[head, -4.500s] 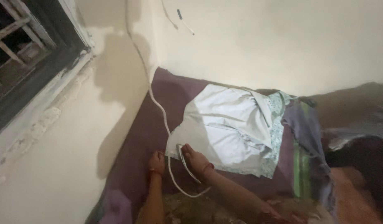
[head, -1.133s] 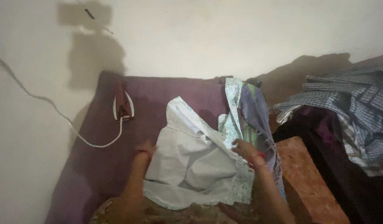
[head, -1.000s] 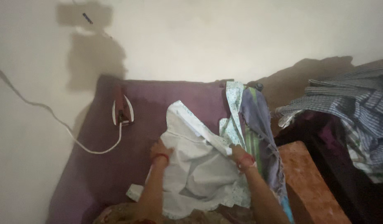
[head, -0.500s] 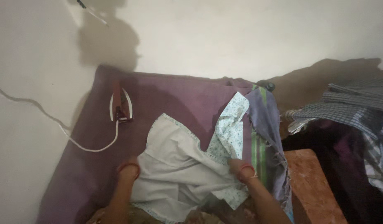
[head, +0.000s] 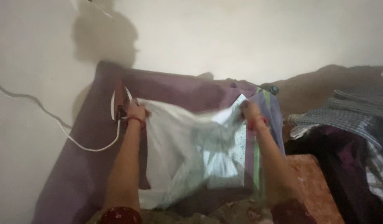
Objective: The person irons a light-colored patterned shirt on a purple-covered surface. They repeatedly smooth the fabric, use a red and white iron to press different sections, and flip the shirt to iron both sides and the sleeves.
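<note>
A pale grey-white garment (head: 179, 149) with a small-print trim is stretched out above the purple cloth (head: 92, 166) that covers the surface. My left hand (head: 136, 111) grips its far left corner, just beside an iron. My right hand (head: 248, 111) grips its far right corner, where the printed trim shows. Both arms reach forward and the garment is blurred between them. The iron (head: 119, 103) stands on end at the back left, its white cord (head: 87, 147) looping off toward the wall.
A grey cloth with green stripes (head: 262, 137) lies along the right edge of the purple cloth. A reddish-brown block (head: 316, 186) sits to the right. A heap of checked clothes (head: 353, 116) fills the far right. Cream walls close the back and left.
Both hands have gone from the near edge of the crumpled garment to the far side, lifting and spreading it wide. The iron, under my right hand 4.5 s ago, stands at the back left.
</note>
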